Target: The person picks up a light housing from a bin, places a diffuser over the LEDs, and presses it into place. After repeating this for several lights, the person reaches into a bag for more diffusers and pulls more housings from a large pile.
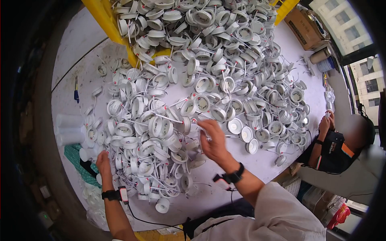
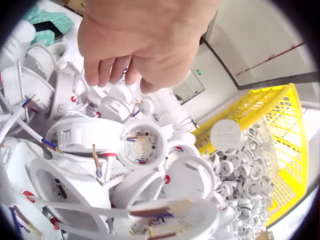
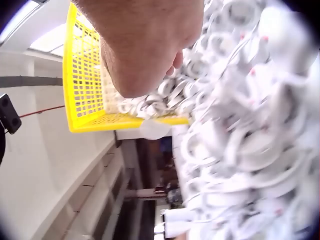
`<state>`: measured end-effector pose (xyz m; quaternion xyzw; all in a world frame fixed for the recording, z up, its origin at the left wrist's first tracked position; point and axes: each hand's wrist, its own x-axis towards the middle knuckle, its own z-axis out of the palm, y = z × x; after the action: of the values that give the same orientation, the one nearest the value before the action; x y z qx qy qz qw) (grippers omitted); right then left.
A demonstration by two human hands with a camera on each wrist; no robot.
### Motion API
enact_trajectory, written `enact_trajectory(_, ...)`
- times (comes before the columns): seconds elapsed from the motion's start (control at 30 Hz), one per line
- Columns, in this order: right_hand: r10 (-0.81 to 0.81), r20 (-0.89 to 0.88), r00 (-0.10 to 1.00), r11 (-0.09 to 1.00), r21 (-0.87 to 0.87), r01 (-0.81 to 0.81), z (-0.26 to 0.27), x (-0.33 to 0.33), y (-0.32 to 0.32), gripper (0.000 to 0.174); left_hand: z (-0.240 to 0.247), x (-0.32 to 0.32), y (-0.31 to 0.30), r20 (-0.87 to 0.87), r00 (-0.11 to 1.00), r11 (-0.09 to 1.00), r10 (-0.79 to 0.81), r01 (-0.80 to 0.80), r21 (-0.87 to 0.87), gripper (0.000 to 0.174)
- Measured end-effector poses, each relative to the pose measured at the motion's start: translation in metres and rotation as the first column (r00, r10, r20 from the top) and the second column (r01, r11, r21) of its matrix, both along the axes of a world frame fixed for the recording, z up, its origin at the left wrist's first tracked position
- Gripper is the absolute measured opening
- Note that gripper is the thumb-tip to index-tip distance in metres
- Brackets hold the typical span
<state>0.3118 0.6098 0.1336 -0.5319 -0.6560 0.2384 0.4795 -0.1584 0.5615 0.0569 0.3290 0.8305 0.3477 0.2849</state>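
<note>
Many white round lamp housings [image 1: 161, 128] with circuit boards and red-marked wires lie heaped on the table. My left hand [image 1: 103, 164] is at the left edge of the heap, beside a white cup-shaped piece [image 1: 85, 154]. In the left wrist view, the left hand's fingers [image 2: 120, 70] hang loosely over the housings, with nothing visible in their grasp. Over the middle of the heap, my right hand [image 1: 214, 140] has its thumb and fingers spread apart, fingertips near a housing [image 1: 186, 125]. The right wrist view hides most of that hand's fingers behind the wrist and is blurred.
A yellow crate [image 1: 105, 20] full of housings spills onto the table at the back. Stacked white cups [image 1: 70, 130] and a green cloth [image 1: 80, 164] are at left; a blue-handled tool [image 1: 76, 90] lies beyond. Another person [image 1: 337, 148] works at right, near a cardboard box [image 1: 303, 28].
</note>
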Motion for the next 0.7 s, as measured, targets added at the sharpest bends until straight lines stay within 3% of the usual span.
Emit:
enact_trajectory(0.03,-0.033,0.087,0.996,0.999,-0.022,0.035,-0.012,0.024,-0.018,0.035,0.001,-0.004,-0.003,-0.283,0.956,0.993,-0.075,0.097,0.064,0.026)
enact_trajectory(0.07,-0.094,0.102,0.99,0.995,-0.035,0.098,-0.023,0.043,-0.035,0.032,0.009,0.005,-0.005,-0.232,0.973,0.961,0.006,0.058,0.27,0.024)
enact_trajectory(0.17,-0.265,0.248,0.932,0.959,-0.03,0.28,-0.038,0.088,-0.052,0.041,0.097,0.128,0.006,-0.229,0.966,0.904,-0.118,0.2,0.378,0.024)
enact_trajectory(0.23,-0.306,0.284,0.909,0.944,-0.033,0.328,-0.049,0.091,-0.029,0.05,0.114,0.202,0.006,-0.285,0.852,0.816,-0.44,0.511,0.268,0.023)
enact_trajectory(0.27,-0.349,0.323,0.88,0.926,-0.025,0.376,-0.056,0.091,-0.01,0.06,0.118,0.232,0.011,-0.39,0.711,0.64,-0.586,0.701,0.315,0.023)
enact_trajectory(0.3,-0.307,0.364,0.879,0.919,-0.125,0.373,-0.067,0.087,0.005,0.074,0.12,0.259,0.015,-0.499,0.532,0.419,-0.684,0.846,0.329,0.022)
enact_trajectory(0.37,-0.285,0.355,0.89,0.922,-0.151,0.356,-0.081,0.076,0.039,0.08,0.122,0.302,0.007,-0.422,0.421,0.303,-0.803,0.898,0.321,0.019)
enact_trajectory(0.4,-0.261,0.447,0.856,0.898,-0.211,0.385,-0.094,0.07,0.052,0.081,0.12,0.314,0.003,-0.426,0.41,0.289,-0.806,0.902,0.321,0.019)
enact_trajectory(0.5,-0.277,0.421,0.863,0.872,-0.266,0.41,-0.083,0.047,0.068,0.078,0.113,0.328,-0.021,-0.284,0.349,0.261,-0.893,0.916,0.305,0.018)
enact_trajectory(0.6,-0.225,0.344,0.911,0.91,-0.261,0.323,-0.092,0.016,0.067,0.075,0.098,0.323,-0.043,-0.105,0.442,0.402,-0.891,0.874,0.275,0.015)
enact_trajectory(0.67,-0.07,0.278,0.958,0.89,-0.417,0.186,-0.095,-0.011,0.059,0.073,0.093,0.318,-0.055,-0.053,0.475,0.448,-0.879,0.857,0.254,0.015)
enact_trajectory(0.7,-0.09,0.168,0.982,0.895,-0.418,0.154,-0.091,-0.025,0.055,0.069,0.091,0.316,-0.06,-0.006,0.514,0.498,-0.858,0.834,0.239,0.016)
